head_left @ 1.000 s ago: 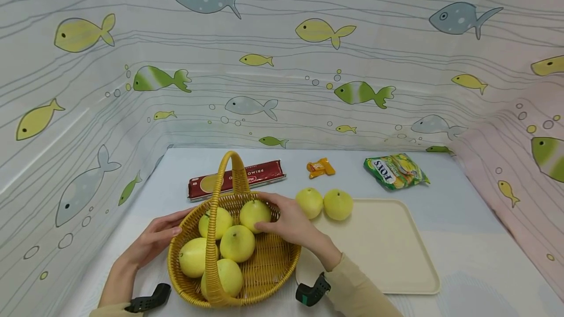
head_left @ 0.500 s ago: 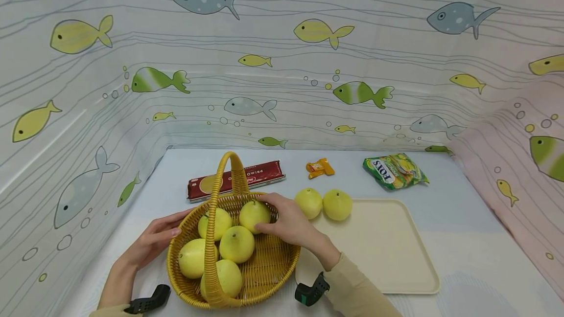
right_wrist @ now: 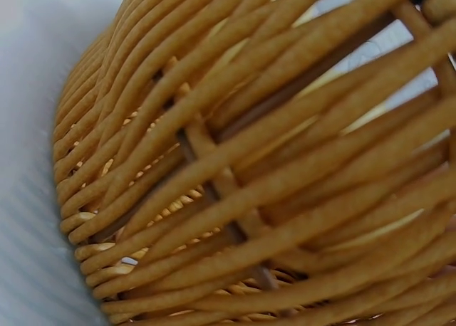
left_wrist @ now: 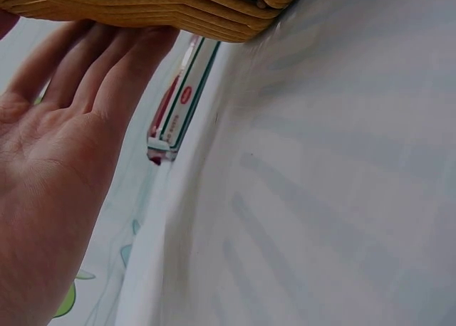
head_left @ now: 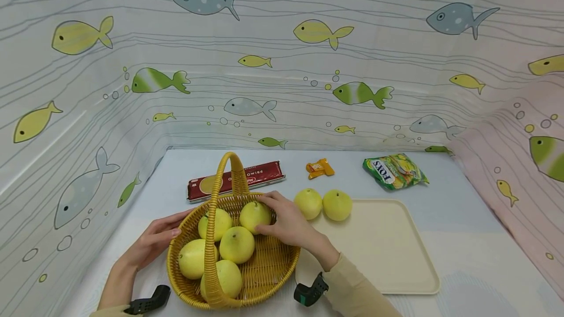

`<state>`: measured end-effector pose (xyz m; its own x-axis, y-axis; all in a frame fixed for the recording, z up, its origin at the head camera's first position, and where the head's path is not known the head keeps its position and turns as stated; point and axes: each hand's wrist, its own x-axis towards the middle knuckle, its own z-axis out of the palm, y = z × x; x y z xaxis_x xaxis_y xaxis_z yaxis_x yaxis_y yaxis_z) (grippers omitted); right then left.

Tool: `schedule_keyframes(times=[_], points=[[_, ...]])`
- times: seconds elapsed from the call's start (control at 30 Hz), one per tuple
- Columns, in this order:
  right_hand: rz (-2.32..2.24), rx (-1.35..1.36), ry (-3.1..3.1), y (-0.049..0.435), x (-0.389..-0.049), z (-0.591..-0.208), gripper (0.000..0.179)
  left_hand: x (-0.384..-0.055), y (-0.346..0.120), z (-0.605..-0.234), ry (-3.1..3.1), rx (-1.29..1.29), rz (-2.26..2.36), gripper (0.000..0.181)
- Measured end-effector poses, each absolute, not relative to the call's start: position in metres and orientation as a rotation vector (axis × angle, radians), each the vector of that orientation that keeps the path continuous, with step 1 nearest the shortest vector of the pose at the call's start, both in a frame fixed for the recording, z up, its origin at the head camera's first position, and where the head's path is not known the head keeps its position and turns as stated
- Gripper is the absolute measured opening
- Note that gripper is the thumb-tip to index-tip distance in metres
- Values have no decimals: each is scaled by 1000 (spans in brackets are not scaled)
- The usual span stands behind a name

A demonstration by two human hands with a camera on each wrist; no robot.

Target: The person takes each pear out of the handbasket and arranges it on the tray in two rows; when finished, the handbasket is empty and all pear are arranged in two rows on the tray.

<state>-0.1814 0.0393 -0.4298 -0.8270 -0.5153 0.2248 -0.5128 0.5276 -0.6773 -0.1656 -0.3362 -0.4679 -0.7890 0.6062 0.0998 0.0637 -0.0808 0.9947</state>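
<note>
A golden wicker basket (head_left: pixel 269 278) with a tall arched handle holds several round, yellow-green fruits (head_left: pixel 237 244). My right hand (head_left: pixel 288 221) reaches over its right rim, thumb and fingers around the fruit at the back right (head_left: pixel 254 217), which sits inside the basket. Along the basket's left side rests my left hand (head_left: pixel 152 241). In the left wrist view, that hand's fingers (left_wrist: pixel 107 70) extend fairly straight up to the woven wall (left_wrist: pixel 142 6). Only the basket's weave (right_wrist: pixel 235 176) fills the right wrist view, so the right fingers are hidden there.
Two more yellow-green fruits (head_left: pixel 338 205) sit at the far left edge of a cream tray (head_left: pixel 379 248), right of the basket. Behind lie a red biscuit pack (head_left: pixel 260 174), an orange wrapped sweet (head_left: pixel 320 168) and a green FOX'S bag (head_left: pixel 394 171). Fish-patterned sheeting (head_left: pixel 282 126) encloses the table.
</note>
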Motion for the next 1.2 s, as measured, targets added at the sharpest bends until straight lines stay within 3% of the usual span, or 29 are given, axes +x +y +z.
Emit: schedule_keyframes(times=[0.7, 1.2], points=[[-1138, -953, 2864, 35, -177, -431, 54, -167, -337, -471, 1812, 734, 1927, 53], [-1124, -945, 2838, 35, -176, -430, 58, -165, -336, -467, 1821, 733, 1923, 52]])
